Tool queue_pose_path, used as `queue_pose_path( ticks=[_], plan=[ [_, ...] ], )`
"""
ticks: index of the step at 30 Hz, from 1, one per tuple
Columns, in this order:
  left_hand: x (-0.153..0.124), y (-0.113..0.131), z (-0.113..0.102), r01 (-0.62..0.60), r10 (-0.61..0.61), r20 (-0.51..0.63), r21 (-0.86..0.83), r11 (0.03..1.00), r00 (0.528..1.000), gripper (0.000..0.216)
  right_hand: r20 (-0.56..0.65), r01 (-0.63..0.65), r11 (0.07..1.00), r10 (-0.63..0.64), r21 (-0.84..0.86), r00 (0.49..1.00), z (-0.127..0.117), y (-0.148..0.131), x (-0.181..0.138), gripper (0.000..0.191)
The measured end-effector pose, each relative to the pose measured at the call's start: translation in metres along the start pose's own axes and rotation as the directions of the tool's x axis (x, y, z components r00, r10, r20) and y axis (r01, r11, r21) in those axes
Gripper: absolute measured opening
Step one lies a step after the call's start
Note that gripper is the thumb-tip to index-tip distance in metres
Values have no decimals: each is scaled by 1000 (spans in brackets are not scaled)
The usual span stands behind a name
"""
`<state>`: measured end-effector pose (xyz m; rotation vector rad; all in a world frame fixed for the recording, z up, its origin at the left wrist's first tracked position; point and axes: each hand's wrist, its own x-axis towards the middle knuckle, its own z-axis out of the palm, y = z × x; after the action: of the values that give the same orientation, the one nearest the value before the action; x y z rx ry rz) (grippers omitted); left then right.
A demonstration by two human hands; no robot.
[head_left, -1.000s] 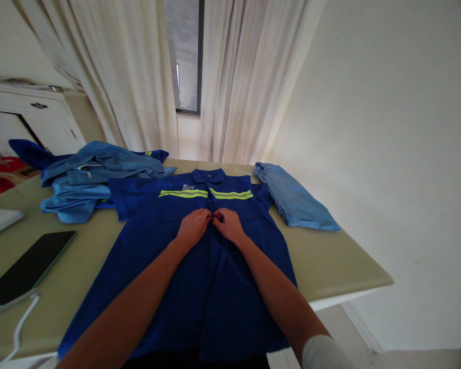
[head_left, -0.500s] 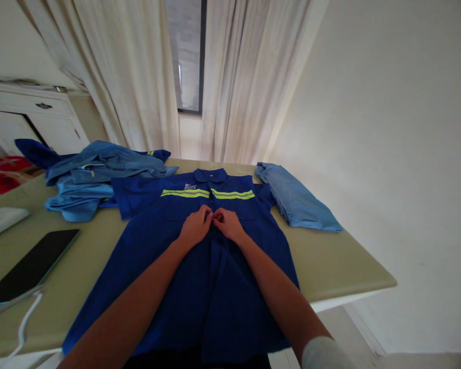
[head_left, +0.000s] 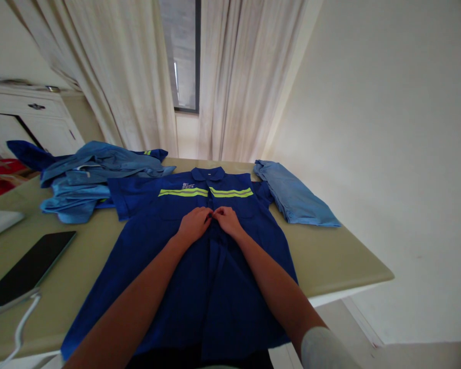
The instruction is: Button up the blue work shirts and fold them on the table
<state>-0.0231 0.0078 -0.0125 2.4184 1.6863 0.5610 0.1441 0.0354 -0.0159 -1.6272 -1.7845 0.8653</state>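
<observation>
A dark blue short-sleeved work shirt lies front up, its collar away from me and its lower hem over the near table edge. Yellow-green reflective strips cross its chest, with white lettering above the left one. At the front opening, just below the strips, my left hand pinches the placket. My right hand pinches the same spot from the other side, fingertips almost touching the left ones. Whatever small part sits between the fingers is hidden.
Crumpled blue garments are heaped at the back left of the table. A folded light blue garment lies at the right. On the left are a black tablet-like device, a white cable and a white object.
The camera view has shifted slightly. Both hands stay at the same place on the placket, with the fingers of both a little more closed together.
</observation>
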Motion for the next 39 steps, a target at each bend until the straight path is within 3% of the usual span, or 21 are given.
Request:
queue_pose_path(
  ticks=[7,10,14,18,21,23,25,27,31,36,39],
  plan=[
    [-3,8,-6,-85,87,-8,136,987,996,14,43,-10,998,8,60,999,-1,2,4,12],
    [-2,11,-4,-53,58,-22,170,984,998,19,12,15,998,-16,57,1000,-3,1,3,12],
    [-6,7,6,27,-14,-86,160,987,996,33,-83,112,993,-108,45,991,-10,0,-3,14],
    [-6,-7,17,5,-2,-38,85,996,999,47,15,260,966,-260,9,966,-20,-7,-15,8],
    [8,-16,19,27,-31,47,85,996,998,51,152,355,927,-337,-120,929,-23,-20,-29,18],
    [22,-20,17,58,-62,49,87,995,997,51,222,344,889,-285,-303,932,-20,-31,-38,35],
    [35,-22,15,101,-101,0,71,992,995,51,213,276,832,-194,-482,957,-13,-38,-45,51],
    [42,-23,11,143,-139,-76,47,989,987,50,140,178,804,-119,-567,983,-6,-39,-46,53],
    [40,-24,6,154,-145,-173,40,987,974,36,57,76,882,-56,-465,997,-1,-27,-38,35],
    [17,-24,6,80,-77,-48,55,995,996,34,135,185,950,-155,-252,979,-11,-11,-27,24],
    [-3,-22,6,49,-49,-48,-2,999,998,40,160,229,969,-213,-94,964,-17,-2,-20,18]
  ],
)
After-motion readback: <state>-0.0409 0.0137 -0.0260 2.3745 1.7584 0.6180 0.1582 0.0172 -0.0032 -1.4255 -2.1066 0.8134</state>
